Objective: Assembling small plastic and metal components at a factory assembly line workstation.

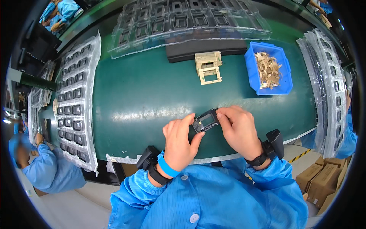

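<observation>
Between my two hands, just above the green tabletop, is a small black rectangular frame (pixel 206 120) with a grey window in its middle. My left hand (pixel 178 139) pinches its left end between thumb and fingers. At the other end, my right hand (pixel 238 128) grips the upper right corner, fingers closed on it. The frame is tilted, its right end higher in the view. Beyond it lies a small stack of cream-coloured rectangular frames (pixel 209 68). Right of that stack, a blue bin (pixel 284 81) holds a heap of beige strips (pixel 268 68).
Clear plastic trays of black frames stand at the back (pixel 152 39), the left (pixel 91 114) and the right (pixel 316 76). A flat black case (pixel 177 53) lies behind the cream stack. Another person in blue (pixel 49 168) sits at left. Cardboard boxes (pixel 320 181) stand at lower right.
</observation>
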Motion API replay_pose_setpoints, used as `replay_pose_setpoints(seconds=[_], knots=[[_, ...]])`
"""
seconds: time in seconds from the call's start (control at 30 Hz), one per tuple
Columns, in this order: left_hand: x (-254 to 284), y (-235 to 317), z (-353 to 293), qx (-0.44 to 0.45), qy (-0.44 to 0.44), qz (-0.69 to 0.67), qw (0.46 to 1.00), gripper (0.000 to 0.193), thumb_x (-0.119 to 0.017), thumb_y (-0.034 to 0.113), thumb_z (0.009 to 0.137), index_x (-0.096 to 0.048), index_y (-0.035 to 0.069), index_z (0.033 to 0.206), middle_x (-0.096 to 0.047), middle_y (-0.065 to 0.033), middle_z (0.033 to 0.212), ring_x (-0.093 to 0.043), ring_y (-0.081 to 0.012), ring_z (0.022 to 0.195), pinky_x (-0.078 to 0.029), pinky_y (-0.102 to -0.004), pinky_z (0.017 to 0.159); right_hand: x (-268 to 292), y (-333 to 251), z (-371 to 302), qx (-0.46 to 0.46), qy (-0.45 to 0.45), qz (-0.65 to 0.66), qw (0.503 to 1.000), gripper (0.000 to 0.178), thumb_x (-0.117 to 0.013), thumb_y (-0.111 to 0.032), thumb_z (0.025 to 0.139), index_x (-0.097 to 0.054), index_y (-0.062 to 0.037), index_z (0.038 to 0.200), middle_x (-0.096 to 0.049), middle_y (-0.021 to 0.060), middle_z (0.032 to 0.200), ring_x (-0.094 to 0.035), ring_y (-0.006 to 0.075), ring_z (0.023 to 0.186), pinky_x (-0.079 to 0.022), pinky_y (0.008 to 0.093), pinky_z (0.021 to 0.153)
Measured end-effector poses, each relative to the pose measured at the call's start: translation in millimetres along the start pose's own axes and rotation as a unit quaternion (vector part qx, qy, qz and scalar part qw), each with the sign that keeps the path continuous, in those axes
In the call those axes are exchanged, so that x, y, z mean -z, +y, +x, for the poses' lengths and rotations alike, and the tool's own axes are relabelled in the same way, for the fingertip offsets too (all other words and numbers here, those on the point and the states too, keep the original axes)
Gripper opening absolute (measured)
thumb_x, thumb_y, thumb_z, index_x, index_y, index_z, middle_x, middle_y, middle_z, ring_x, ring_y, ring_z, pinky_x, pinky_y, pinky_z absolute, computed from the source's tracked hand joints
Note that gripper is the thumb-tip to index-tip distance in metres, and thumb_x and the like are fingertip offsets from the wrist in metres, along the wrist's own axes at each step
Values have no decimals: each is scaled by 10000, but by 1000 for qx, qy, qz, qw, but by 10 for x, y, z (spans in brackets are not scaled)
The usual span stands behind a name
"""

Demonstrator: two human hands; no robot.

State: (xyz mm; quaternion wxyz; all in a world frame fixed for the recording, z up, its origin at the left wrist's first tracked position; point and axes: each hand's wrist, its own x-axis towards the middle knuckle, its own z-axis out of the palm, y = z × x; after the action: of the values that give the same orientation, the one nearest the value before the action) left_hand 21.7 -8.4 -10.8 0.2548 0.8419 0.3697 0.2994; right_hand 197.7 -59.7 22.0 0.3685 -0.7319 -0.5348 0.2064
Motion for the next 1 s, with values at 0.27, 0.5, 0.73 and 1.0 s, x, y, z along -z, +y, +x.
replay_pose_setpoints(seconds=[0.27,0.5,0.73,1.0], knots=[[36,239,-24,85,-33,27,996,584,-839,188,708,-564,31,1198,-573,-68,874,-545,-257,821,-405,-395,793,60,179,81,-27,25,66,997,151,-677,-84,857,-712,-13,986,-655,146,812,-639,275,668,-501,352,603],[2,-49,408,6,-38,-24,999,286,-654,62,865,-641,23,1148,-580,-111,878,-571,-257,765,-470,-350,682,89,231,169,-80,-61,121,988,177,-723,-117,829,-737,-26,980,-646,115,773,-626,232,645,-495,325,602],[-65,-100,532,27,-60,-55,996,212,-660,34,860,-708,12,1065,-582,-100,846,-578,-237,777,-473,-332,692,0,311,193,3,-37,76,996,191,-746,-114,824,-743,-39,999,-594,59,723,-535,131,554,-428,285,521],[-68,-66,535,38,-57,-42,997,188,-709,53,826,-732,33,1012,-588,-87,833,-578,-235,757,-471,-336,677,-32,227,210,-25,-31,65,997,127,-733,-148,815,-736,-50,896,-644,115,749,-626,264,644,-488,364,588]])
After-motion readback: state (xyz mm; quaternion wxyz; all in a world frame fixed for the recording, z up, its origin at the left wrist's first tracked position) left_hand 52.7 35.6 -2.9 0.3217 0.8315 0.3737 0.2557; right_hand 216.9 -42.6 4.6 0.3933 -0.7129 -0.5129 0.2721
